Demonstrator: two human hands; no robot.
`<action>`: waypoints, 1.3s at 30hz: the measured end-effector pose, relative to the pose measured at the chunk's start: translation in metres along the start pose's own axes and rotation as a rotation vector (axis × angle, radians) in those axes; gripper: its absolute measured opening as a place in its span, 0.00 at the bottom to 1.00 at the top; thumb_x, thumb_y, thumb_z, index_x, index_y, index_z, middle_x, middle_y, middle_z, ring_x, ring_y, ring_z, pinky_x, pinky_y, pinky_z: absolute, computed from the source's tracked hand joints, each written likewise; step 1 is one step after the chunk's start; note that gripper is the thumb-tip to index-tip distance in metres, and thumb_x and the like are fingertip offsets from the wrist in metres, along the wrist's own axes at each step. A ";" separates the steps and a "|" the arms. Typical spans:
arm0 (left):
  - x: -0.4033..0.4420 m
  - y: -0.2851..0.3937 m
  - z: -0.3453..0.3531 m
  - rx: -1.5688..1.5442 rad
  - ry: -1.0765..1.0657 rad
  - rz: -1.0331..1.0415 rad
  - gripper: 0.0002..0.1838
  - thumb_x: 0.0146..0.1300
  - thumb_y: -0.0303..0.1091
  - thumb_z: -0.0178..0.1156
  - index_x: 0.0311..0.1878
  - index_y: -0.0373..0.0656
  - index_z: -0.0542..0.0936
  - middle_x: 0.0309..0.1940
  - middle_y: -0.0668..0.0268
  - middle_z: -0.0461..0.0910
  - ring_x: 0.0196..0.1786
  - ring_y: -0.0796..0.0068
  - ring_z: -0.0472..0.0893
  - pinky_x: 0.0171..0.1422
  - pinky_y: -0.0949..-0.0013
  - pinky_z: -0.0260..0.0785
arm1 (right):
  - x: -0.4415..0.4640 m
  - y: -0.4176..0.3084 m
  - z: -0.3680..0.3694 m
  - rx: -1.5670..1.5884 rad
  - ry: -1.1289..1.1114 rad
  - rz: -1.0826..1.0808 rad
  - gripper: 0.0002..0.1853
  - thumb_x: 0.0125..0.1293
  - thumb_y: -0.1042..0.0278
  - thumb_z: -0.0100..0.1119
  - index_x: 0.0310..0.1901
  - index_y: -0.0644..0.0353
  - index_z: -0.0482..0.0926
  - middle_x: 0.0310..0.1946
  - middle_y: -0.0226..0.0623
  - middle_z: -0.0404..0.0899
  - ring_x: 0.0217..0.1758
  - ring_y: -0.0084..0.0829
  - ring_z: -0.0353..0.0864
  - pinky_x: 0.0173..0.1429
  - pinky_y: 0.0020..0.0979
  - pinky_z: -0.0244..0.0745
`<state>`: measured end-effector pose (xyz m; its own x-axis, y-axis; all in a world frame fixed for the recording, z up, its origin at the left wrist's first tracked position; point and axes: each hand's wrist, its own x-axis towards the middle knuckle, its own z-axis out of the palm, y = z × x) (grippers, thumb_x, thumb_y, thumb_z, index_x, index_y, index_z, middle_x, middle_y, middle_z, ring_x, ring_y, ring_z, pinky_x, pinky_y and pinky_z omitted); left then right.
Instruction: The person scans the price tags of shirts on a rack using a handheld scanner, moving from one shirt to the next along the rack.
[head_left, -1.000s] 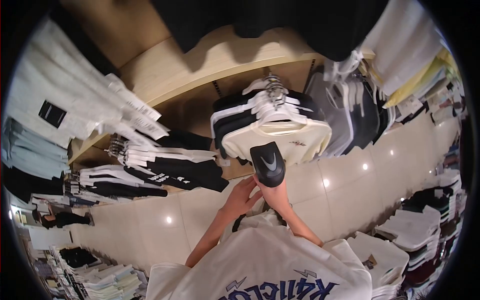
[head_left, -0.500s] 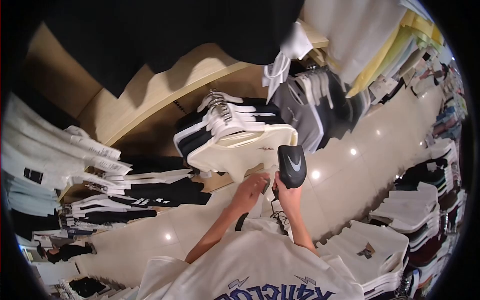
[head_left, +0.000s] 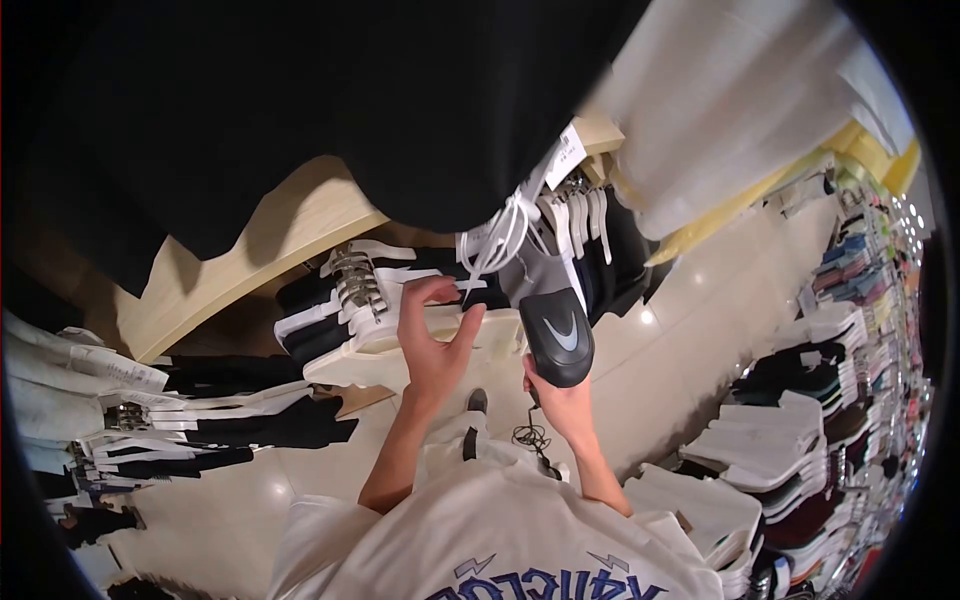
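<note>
My right hand (head_left: 562, 402) grips a black barcode scanner (head_left: 558, 342) with a grey curved mark, and a thin dark cord (head_left: 532, 436) loops below it. My left hand (head_left: 440, 335) is raised with thumb and fingers apart, holding nothing. White drawstrings (head_left: 505, 232) dangle just beyond its fingertips; whether they touch is not clear. Above the strings, a white paper tag (head_left: 566, 158) hangs near the edge of a large black garment (head_left: 330, 110). Behind my left hand, a cream top (head_left: 355, 366) hangs in front of dark and white clothes on white hangers (head_left: 385, 250).
A curved wooden shelf (head_left: 255, 265) runs behind the garments. More hanging clothes (head_left: 270, 420) are at the left. Pale and yellow garments (head_left: 750, 190) hang upper right. White shirts (head_left: 695, 505) line the right side beyond a shiny tiled floor (head_left: 640, 390).
My left hand has risen and opened toward the drawstrings. The view has shifted, bringing the black garment and paper tag closer. The scanner stays in my right hand.
</note>
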<state>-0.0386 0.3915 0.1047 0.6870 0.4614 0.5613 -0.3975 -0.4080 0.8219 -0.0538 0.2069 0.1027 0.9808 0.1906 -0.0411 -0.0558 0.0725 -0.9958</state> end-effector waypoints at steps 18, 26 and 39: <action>0.006 0.028 0.015 0.078 -0.041 -0.184 0.07 0.69 0.25 0.60 0.47 0.33 0.82 0.37 0.60 0.85 0.36 0.72 0.82 0.43 0.70 0.73 | 0.034 -0.024 -0.006 -0.031 -0.281 0.018 0.02 0.69 0.77 0.59 0.38 0.66 0.78 0.25 0.31 0.77 0.27 0.23 0.77 0.32 0.27 0.72; -0.012 0.037 0.045 -0.044 0.118 -0.293 0.08 0.70 0.24 0.58 0.48 0.31 0.81 0.38 0.60 0.85 0.38 0.74 0.83 0.46 0.70 0.73 | 0.052 -0.034 -0.042 -0.108 -0.431 -0.137 0.08 0.66 0.69 0.67 0.39 0.65 0.80 0.24 0.26 0.78 0.24 0.17 0.73 0.30 0.24 0.69; -0.028 0.068 0.086 -0.083 0.363 -0.327 0.13 0.75 0.32 0.57 0.52 0.31 0.81 0.40 0.61 0.86 0.36 0.79 0.83 0.45 0.73 0.72 | 0.079 -0.043 -0.092 0.018 -0.732 -0.209 0.10 0.64 0.77 0.68 0.45 0.66 0.79 0.39 0.30 0.82 0.39 0.20 0.76 0.47 0.28 0.74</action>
<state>-0.0328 0.2835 0.1362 0.5335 0.8055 0.2579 -0.2533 -0.1388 0.9574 0.0436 0.1285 0.1343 0.5976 0.7712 0.2192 0.1081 0.1934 -0.9751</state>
